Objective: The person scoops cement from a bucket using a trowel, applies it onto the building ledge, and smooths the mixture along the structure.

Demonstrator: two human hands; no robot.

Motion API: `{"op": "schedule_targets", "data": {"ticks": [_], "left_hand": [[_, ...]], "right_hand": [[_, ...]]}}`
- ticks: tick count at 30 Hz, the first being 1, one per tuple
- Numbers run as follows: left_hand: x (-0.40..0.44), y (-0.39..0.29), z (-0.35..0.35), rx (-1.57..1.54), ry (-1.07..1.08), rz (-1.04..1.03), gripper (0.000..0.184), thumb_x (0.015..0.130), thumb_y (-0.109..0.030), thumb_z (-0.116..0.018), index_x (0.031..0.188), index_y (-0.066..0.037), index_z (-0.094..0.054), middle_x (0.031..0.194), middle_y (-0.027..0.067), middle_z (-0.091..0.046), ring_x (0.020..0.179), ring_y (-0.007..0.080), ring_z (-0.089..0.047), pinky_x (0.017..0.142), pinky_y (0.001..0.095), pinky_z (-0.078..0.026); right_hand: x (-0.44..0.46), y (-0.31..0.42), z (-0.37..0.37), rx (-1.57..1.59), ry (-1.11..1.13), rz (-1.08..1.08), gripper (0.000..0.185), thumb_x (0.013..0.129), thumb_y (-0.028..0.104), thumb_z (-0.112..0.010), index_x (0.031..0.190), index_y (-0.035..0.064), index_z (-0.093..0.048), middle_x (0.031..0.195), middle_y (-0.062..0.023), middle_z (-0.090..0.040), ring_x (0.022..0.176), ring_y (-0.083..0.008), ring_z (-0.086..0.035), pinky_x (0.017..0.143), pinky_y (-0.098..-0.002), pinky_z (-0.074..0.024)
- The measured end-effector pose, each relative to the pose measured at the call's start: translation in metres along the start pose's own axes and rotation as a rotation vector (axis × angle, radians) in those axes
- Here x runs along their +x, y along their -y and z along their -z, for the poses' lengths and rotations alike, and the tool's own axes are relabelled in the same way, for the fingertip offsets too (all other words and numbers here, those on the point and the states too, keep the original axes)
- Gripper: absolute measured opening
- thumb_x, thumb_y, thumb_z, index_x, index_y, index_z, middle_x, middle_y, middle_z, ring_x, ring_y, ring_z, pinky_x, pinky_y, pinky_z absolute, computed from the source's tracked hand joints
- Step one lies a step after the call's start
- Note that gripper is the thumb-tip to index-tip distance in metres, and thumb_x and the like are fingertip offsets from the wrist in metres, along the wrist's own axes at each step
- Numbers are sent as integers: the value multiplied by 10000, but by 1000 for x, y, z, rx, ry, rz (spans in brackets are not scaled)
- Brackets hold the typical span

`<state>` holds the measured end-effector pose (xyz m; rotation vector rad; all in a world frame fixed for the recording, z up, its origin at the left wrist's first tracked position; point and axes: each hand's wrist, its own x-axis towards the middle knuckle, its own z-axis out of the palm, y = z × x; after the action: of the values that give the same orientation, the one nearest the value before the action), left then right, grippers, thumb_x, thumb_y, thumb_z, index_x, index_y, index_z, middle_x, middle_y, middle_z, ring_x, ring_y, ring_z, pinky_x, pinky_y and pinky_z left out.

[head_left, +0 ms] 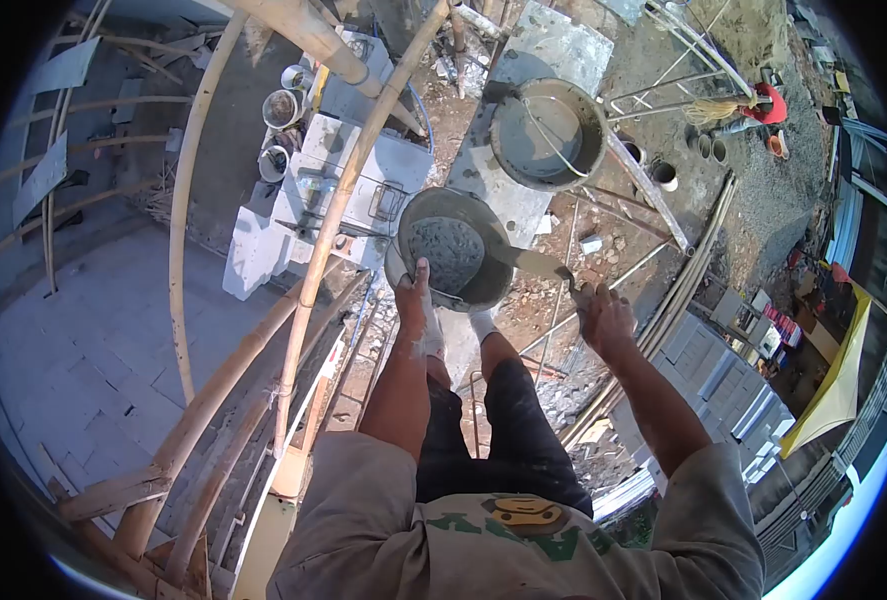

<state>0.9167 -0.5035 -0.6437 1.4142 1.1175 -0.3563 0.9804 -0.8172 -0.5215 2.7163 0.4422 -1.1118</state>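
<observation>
My left hand [416, 303] is closed on the near left rim of a dark bucket [493, 282], with the thumb over the edge. Grey wet mortar [443, 248] lies in the bucket's bottom. Closed round the handle of a trowel [538, 262], my right hand [606, 320] is out to the right of the bucket. The trowel's long blade points left, and its tip reaches the bucket's right rim. A larger dark tub [504, 140] with a wire handle stands just beyond, to the upper right.
Bamboo poles [333, 215] rise close on my left, above a lower block-paved floor [83, 350]. White boards [313, 165] and small buckets [281, 110] lie ahead left. Stacked pale blocks [693, 370] stand right. A person in red [763, 105] bends down far off.
</observation>
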Motion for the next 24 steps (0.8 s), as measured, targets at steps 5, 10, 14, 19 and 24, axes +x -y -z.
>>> {"op": "schedule_targets", "data": {"ticks": [5, 10, 14, 19, 24], "left_hand": [[-87, -60, 80, -78, -230, -118, 559, 841, -510, -643, 887, 47, -618, 715, 35, -571, 639, 120, -491, 607, 299, -429], [-174, -110, 151, -150, -320, -156, 495, 835, -458, -670, 887, 33, -637, 676, 6, -546, 640, 95, -450, 588, 277, -396], [-255, -169, 181, -359, -353, -387, 351, 836, -312, -707, 930, 20, -641, 769, 0, -588, 680, 74, -489, 636, 245, -419], [-287, -179, 211, -783, -407, -367, 250, 800, -126, -726, 982, 22, -639, 880, 37, -635, 773, 108, -572, 733, 257, -456], [-312, -174, 214, -921, -493, -311, 185, 790, -68, -706, 943, 6, -633, 901, 52, -643, 806, 114, -588, 769, 263, -460]], "right_hand": [[22, 70, 89, -155, -109, 325, 346, 914, 249, -432, 1185, 57, -527, 1102, -134, -538, 1018, -279, -538, 822, -443, -436], [22, 175, 172, -387, -453, 616, 297, 897, 228, -469, 1144, 90, -559, 1001, -113, -559, 932, -244, -549, 730, -416, -444], [-6, 248, 217, -498, -421, 696, 242, 883, 181, -491, 1065, 82, -618, 917, -104, -624, 853, -264, -619, 671, -418, -474], [-31, 267, 242, -464, -73, 819, 175, 819, 172, -567, 894, 71, -689, 885, -126, -684, 860, -288, -676, 706, -409, -534], [-88, 273, 241, -574, 248, 1015, 215, 738, 213, -619, 865, 54, -690, 865, -171, -677, 851, -314, -672, 738, -397, -543]]}}
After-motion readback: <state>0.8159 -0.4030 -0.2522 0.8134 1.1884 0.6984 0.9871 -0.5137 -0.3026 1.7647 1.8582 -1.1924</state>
